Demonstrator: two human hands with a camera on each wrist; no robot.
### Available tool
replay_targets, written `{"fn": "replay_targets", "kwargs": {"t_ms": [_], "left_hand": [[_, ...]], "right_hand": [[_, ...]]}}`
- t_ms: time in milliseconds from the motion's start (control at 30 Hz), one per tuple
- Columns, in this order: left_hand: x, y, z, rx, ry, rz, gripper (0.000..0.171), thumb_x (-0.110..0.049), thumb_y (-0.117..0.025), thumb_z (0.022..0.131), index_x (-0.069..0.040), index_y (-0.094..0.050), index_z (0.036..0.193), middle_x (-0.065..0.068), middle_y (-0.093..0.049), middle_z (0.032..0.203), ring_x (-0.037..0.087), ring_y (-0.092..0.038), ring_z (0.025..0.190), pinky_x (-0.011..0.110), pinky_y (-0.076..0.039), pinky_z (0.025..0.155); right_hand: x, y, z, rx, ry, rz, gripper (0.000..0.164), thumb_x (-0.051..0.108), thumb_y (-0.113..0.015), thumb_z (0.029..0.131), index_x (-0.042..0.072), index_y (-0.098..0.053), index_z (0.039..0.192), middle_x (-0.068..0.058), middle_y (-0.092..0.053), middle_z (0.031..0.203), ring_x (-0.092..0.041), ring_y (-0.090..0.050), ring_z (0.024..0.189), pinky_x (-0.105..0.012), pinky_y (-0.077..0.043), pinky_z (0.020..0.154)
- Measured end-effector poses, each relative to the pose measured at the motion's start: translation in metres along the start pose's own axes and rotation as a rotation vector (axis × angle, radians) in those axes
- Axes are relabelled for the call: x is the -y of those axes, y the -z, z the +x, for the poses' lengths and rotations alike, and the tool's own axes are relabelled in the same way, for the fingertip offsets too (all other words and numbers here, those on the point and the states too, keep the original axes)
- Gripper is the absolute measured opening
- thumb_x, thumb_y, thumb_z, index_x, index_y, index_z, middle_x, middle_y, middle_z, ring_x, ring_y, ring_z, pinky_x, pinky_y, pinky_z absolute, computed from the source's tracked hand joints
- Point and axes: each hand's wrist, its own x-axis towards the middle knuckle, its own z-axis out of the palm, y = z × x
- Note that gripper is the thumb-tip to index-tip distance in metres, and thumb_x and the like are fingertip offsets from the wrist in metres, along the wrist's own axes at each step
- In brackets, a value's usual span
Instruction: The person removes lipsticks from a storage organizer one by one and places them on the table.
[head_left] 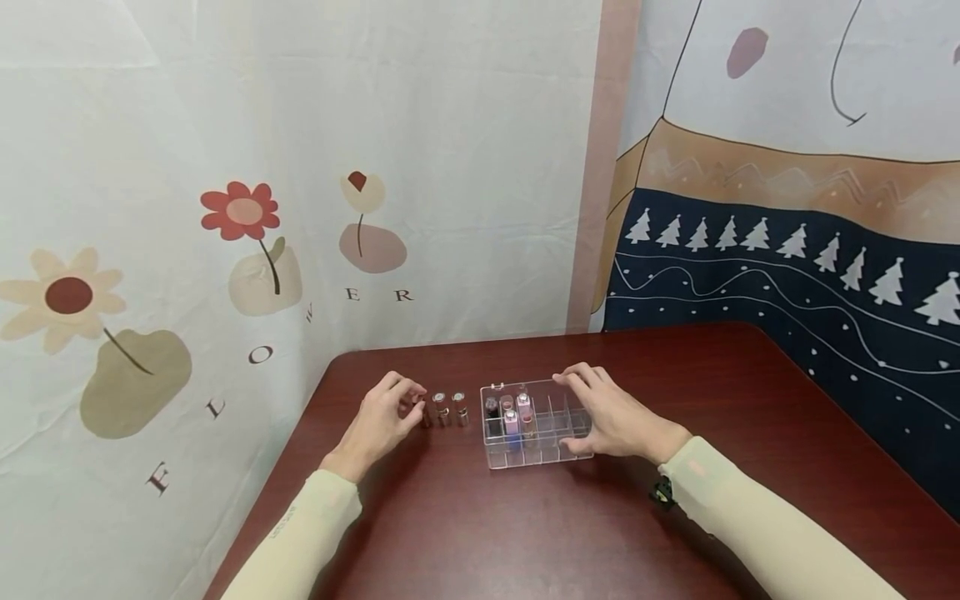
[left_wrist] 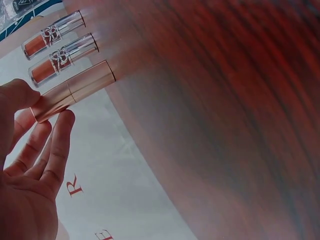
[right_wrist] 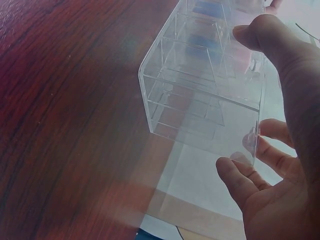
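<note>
In the left wrist view, my left hand (left_wrist: pixel 37 165) pinches one end of a rose-gold lipstick tube (left_wrist: pixel 91 84) between thumb and fingers. Beside it stand two lip gloss tubes (left_wrist: pixel 62 61) with clear bases, orange-red contents and silvery parts; the head view has these glosses (head_left: pixel 459 410) upright on the table. A clear compartment box (head_left: pixel 558 452) lies to their right. My right hand (head_left: pixel 618 419) grips its right end, thumb at the front and fingers at the back wall. Several cosmetics, including a dark tube (head_left: pixel 492 418) and pink tubes (head_left: pixel 512 423), fill the box's left compartments.
The box and tubes are on a dark red wooden table (head_left: pixel 450 533). Behind it hangs a pale curtain (head_left: pixel 465 167) with printed flowers, and a navy tree-patterned cloth (head_left: pixel 750 283) hangs at the right. A dark band (head_left: pixel 662 493) circles the right wrist.
</note>
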Motion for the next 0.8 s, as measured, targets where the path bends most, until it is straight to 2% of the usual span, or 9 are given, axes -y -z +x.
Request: {"fn": "replay_targets", "kwargs": {"t_ms": [467,633,800], "left_hand": [[-0.0004,-0.0011,-0.0007,-0.008,0.013,0.004,0.021,0.002,-0.087,0.098,-0.002,-0.081,0.118,0.015,-0.072,0.111,0.025,-0.081,0.092,0.040,-0.071,0.081],[-0.0036,0.0017,-0.0016,-0.012,0.020,0.077,0.020,-0.005,-0.088,0.098,-0.007,-0.082,0.118,0.009,-0.073,0.112,0.023,-0.083,0.098,0.042,-0.068,0.082],[-0.0076,0.0054,-0.0010,-0.020,0.038,0.138,0.020,-0.010,-0.088,0.100,-0.012,-0.083,0.119,0.005,-0.072,0.115,0.018,-0.080,0.094,0.038,-0.064,0.075]], "right_hand": [[0.0007,-0.0006,0.0004,0.003,-0.011,-0.001,0.100,0.038,-0.105,0.084,0.010,-0.055,0.166,-0.010,-0.058,0.160,-0.032,-0.057,0.142,-0.054,-0.065,0.116],[0.0002,-0.0008,-0.0001,0.002,-0.009,-0.002,0.099,0.038,-0.105,0.083,0.011,-0.056,0.165,-0.010,-0.058,0.159,-0.032,-0.057,0.142,-0.054,-0.065,0.116],[0.0012,0.0010,0.0004,0.004,-0.001,-0.007,0.100,0.039,-0.105,0.083,0.010,-0.056,0.165,-0.010,-0.059,0.158,-0.032,-0.057,0.140,-0.053,-0.065,0.116]]}}
